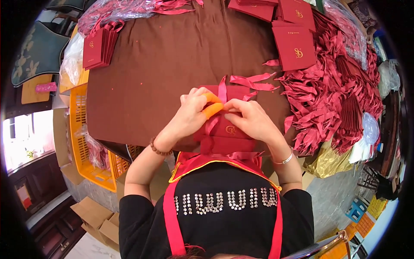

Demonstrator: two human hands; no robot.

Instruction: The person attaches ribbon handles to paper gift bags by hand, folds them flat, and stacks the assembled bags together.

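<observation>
A dark red paper gift bag (236, 139) with a gold emblem lies flat at the table's near edge in front of me. My left hand (195, 107), with orange covers on two fingers, pinches a red satin ribbon (222, 90) over the bag. My right hand (251, 120) meets it from the other side, fingertips pressed together on the same ribbon. The ribbon's exact loop or knot is hidden between the fingers. Just beyond my hands lie loose ribbon ends (254, 81).
A brown cloth covers the table (172, 60). On the right lies a big heap of ribboned red bags (319, 108), with flat stacked bags (294, 47) behind. Another small stack (100, 48) stands far left. A yellow crate (79, 142) sits beside the table, cardboard boxes (95, 216) below.
</observation>
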